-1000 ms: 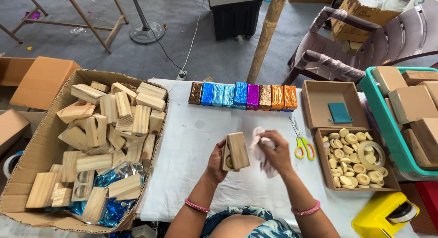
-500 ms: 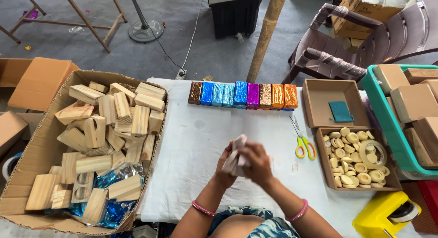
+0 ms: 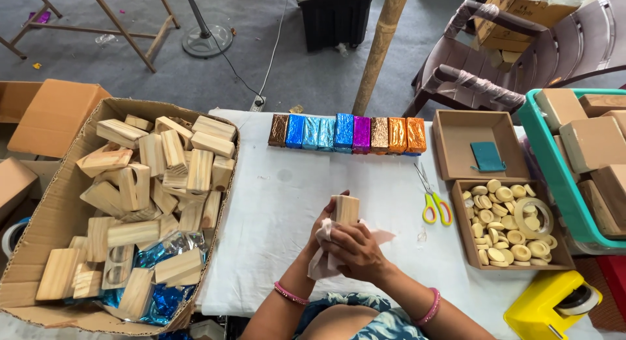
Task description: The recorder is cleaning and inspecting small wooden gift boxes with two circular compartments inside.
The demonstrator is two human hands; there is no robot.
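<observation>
In the head view, the person's two hands meet near the near edge of the white-covered worktop [image 3: 274, 203], about its middle. The left hand [image 3: 324, 230] has its grip clamped on an upright wooden block [image 3: 345, 209], fingers wrapped around its left side. The right hand [image 3: 357, 251] has its grip clamped on a pale cloth [image 3: 321, 260], pressed against the lower part of the block; a corner of the cloth sticks out to the right. Each wrist wears a pink bangle.

To the left stands a big cardboard box [image 3: 39, 203] piled with more wooden blocks and some blue foil. At the far side of the worktop lies a row of foil-wrapped blocks [image 3: 347, 133] in brown, blue, purple, copper and orange. To the right of the hands lie yellow-handled scissors [image 3: 433, 203], and beyond them a shallow tray of small wooden discs [image 3: 499, 232] with a roll of tape. Farther back sits another tray holding a teal pad [image 3: 487, 156].
</observation>
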